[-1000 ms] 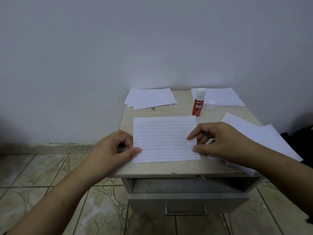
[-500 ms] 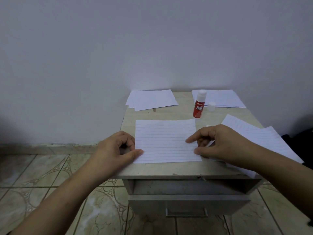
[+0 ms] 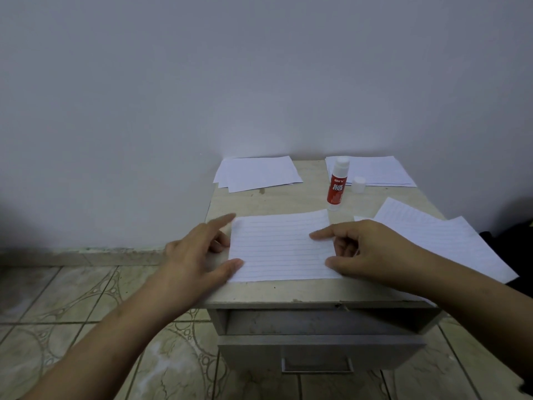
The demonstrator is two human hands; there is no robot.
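Seen from the head camera, the white lined paper sheet [image 3: 281, 248] lies flat at the front middle of the worn beige tabletop [image 3: 288, 293]. The left hand [image 3: 199, 252] spreads along the sheet's left edge, with the thumb on the near corner and the forefinger straight toward the far corner. The right hand [image 3: 366, 249] presses its forefinger and thumb on the right side, its other fingers curled, gripping nothing. The sheet looks light, limp, easily creased and likely to slide. It is best pinched at a corner while the other hand pins it.
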